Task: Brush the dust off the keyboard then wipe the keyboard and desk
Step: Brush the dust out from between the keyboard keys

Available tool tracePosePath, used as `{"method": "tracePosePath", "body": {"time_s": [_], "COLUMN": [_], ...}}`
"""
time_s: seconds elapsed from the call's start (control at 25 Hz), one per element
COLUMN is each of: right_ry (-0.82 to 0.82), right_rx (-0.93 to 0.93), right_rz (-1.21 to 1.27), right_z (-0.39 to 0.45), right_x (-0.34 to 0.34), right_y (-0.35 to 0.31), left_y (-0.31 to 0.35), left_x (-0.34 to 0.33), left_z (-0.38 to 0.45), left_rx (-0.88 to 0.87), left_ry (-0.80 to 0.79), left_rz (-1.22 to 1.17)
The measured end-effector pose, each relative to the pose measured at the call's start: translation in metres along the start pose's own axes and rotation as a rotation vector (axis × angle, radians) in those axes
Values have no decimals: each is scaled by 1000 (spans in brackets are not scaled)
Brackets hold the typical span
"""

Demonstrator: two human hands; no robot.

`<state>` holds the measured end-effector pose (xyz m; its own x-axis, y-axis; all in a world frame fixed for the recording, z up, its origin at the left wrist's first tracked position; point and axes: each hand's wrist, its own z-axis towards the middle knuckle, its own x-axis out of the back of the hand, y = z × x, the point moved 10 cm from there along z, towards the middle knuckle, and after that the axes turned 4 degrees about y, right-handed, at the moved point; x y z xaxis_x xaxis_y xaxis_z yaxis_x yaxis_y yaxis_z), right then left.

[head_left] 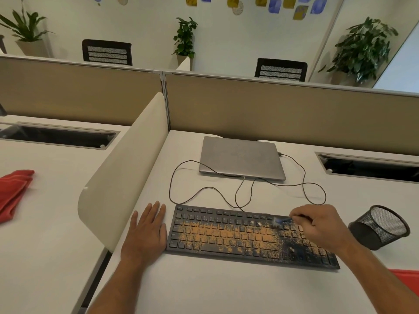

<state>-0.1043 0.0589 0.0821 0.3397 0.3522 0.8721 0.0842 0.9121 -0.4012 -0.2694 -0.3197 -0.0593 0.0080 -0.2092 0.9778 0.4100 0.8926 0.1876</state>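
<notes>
White desk (226,291) carrying dust-coated keyboard (226,236): right hand (317,225) pinching small blue brush (282,220) over keyboard's upper right, left hand (145,232) flat beside keyboard's left edge; short outward strokes advised.

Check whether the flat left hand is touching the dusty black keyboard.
Apart. The head view shows a narrow strip of white desk between the left hand, lying flat, and the dusty black keyboard's left edge.

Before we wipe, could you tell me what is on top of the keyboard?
Orange dust covers the keyboard keys; the right hand hides some, holding a blue brush.
</notes>
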Motion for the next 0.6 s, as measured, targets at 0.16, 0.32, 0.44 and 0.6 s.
{"method": "tracePosePath", "body": {"time_s": [0.16, 0.32, 0.44, 0.6], "right_ry": [-2, -143, -51, -94], "right_rx": [30, 38, 49, 70], "right_rz": [-13, -34, 23, -32], "right_z": [-1, -2, 3, 1], "right_x": [-10, -26, -10, -19], "right_y": [-5, -8, -9, -15], "left_y": [-1, -3, -3, -2], "left_x": [-1, -3, -3, -3], "left_z": [0, 0, 0, 0], "left_rx": [3, 8, 7, 5], "left_ry": [4, 20, 24, 21], "left_rz": [-1, -13, -16, -21]}}
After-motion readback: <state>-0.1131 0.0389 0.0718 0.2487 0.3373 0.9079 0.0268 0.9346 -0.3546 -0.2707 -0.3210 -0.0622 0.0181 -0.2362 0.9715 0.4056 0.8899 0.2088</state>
